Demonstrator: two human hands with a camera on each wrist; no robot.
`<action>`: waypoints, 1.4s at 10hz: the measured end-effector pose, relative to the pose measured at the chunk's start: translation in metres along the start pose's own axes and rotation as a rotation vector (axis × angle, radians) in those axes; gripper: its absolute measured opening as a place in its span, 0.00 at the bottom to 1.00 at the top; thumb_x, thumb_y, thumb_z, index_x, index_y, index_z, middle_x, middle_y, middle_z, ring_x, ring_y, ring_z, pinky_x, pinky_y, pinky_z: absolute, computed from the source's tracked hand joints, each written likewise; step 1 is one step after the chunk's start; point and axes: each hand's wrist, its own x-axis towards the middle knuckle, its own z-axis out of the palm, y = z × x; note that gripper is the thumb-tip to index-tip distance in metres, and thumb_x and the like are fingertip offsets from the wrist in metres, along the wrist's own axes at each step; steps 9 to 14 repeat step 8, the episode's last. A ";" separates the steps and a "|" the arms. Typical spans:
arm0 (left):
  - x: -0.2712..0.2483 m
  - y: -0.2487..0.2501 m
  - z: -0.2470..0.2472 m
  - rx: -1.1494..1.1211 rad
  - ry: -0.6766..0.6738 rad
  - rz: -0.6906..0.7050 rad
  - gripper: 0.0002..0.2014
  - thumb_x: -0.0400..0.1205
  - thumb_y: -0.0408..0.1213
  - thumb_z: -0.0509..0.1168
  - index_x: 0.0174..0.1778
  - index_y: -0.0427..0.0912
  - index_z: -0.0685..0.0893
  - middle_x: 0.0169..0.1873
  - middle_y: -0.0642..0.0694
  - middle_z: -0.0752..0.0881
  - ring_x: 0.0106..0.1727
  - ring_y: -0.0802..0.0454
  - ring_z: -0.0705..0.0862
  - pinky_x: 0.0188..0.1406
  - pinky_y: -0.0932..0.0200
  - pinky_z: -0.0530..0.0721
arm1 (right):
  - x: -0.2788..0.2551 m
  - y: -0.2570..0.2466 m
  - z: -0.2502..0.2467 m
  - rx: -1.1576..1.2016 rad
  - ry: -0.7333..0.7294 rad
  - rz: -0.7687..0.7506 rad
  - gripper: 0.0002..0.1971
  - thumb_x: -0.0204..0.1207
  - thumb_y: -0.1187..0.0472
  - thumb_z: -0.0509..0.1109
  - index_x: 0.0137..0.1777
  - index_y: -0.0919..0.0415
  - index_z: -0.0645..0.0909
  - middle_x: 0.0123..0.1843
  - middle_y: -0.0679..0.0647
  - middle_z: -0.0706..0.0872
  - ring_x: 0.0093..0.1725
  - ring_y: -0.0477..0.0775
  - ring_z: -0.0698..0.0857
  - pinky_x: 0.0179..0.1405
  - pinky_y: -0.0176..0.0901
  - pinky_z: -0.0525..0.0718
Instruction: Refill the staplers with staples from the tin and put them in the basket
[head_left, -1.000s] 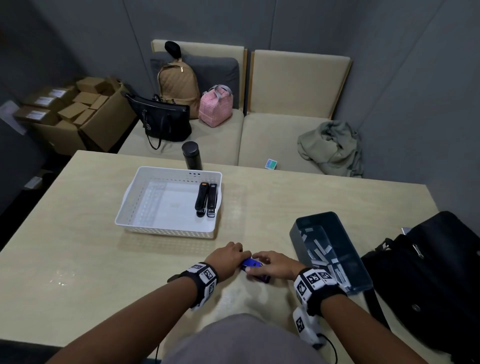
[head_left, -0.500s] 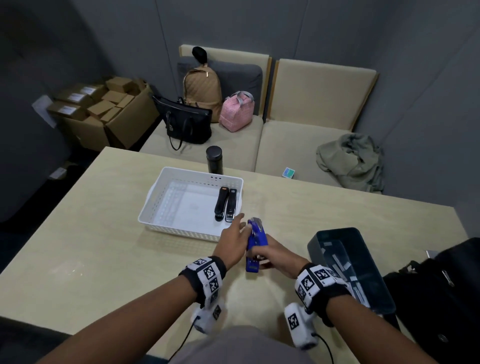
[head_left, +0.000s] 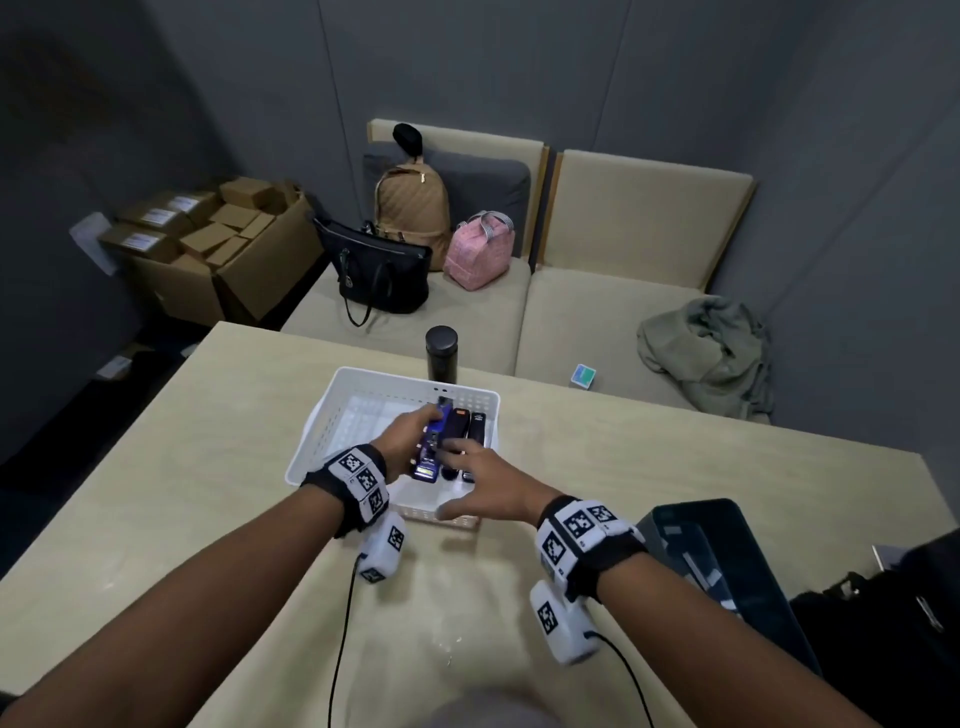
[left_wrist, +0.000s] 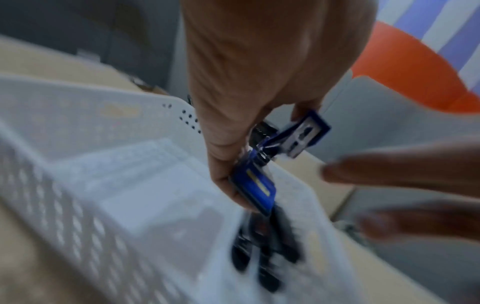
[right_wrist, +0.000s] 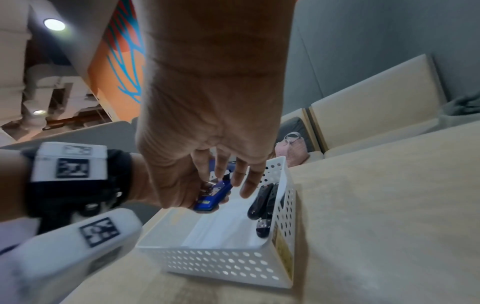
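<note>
My left hand (head_left: 415, 434) grips a blue stapler (head_left: 430, 453) and holds it low over the white basket (head_left: 363, 375), just left of two black staplers (head_left: 467, 431) that lie along the basket's right wall. In the left wrist view the blue stapler (left_wrist: 255, 186) shows its top partly hinged up under my left hand (left_wrist: 246, 86). My right hand (head_left: 480, 486) hovers over the basket's near right corner, fingers straight and spread, holding nothing. In the right wrist view my right hand's fingers (right_wrist: 240, 174) are just above the blue stapler (right_wrist: 211, 196) and the black staplers (right_wrist: 262, 202). The dark staple tin (head_left: 727, 551) stands at the right.
A black flask (head_left: 440, 353) stands just behind the basket at the table's far edge. A black bag (head_left: 883, 639) lies right of the tin. Beyond the table, a beige sofa (head_left: 623, 249) holds several bags and a green garment. Cardboard boxes (head_left: 218, 244) are on the floor.
Both hands have moved forward from the table's front to the basket, carrying the blue stapler. My right hand has let go of it and opened; my left hand alone holds it.
</note>
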 end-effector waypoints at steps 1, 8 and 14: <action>0.026 0.006 -0.011 0.086 0.181 0.048 0.12 0.83 0.37 0.57 0.34 0.39 0.76 0.31 0.38 0.79 0.31 0.42 0.79 0.36 0.54 0.80 | -0.002 0.002 0.004 -0.014 0.004 0.007 0.35 0.72 0.57 0.77 0.78 0.59 0.70 0.78 0.59 0.67 0.77 0.57 0.68 0.76 0.46 0.68; 0.069 -0.002 0.015 0.896 0.248 0.162 0.22 0.88 0.44 0.49 0.57 0.30 0.82 0.57 0.30 0.85 0.57 0.32 0.83 0.50 0.50 0.78 | -0.050 0.085 -0.029 0.251 0.383 0.177 0.18 0.73 0.67 0.73 0.61 0.52 0.83 0.63 0.53 0.80 0.61 0.51 0.82 0.48 0.21 0.74; 0.069 -0.002 0.015 0.896 0.248 0.162 0.22 0.88 0.44 0.49 0.57 0.30 0.82 0.57 0.30 0.85 0.57 0.32 0.83 0.50 0.50 0.78 | -0.050 0.085 -0.029 0.251 0.383 0.177 0.18 0.73 0.67 0.73 0.61 0.52 0.83 0.63 0.53 0.80 0.61 0.51 0.82 0.48 0.21 0.74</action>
